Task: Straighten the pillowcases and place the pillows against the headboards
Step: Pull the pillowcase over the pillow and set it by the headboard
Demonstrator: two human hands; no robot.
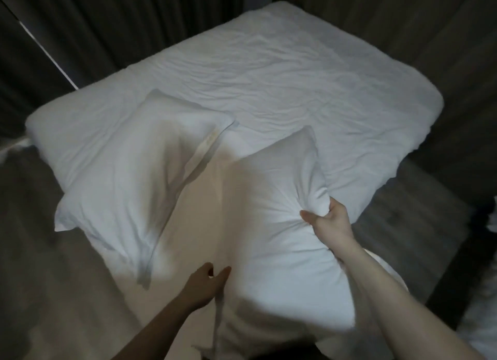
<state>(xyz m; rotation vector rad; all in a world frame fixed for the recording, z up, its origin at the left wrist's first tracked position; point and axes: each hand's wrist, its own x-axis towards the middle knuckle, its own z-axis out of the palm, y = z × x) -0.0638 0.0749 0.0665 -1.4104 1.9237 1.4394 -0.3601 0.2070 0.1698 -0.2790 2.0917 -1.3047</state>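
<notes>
Two pillows lay on the white bed, whose sheet was creased all over. The left pillow rested flat and slantwise near the bed's left edge, its case flap trailing along its right side, untouched by either hand. The right pillow was the one in hand, raised at its near end toward the person. The right hand had its fingers clenched into a bunch of the pillow's right side, the fabric puckering around the grip. The left hand was at the pillow's near left edge, thumb and fingers closing on the loose hem of the case; the blur and shadow there made it hard to be sure, but it looked like a pinch on the cloth. The step under way seemed to be straightening this pillowcase, pulling it taut over the filling. No headboard showed clearly in view; dark curtains hung beyond the bed. The next move would probably call for drawing the loose hem down and smoothing the bunched side, then carrying the pillow to the headboard end.
</notes>
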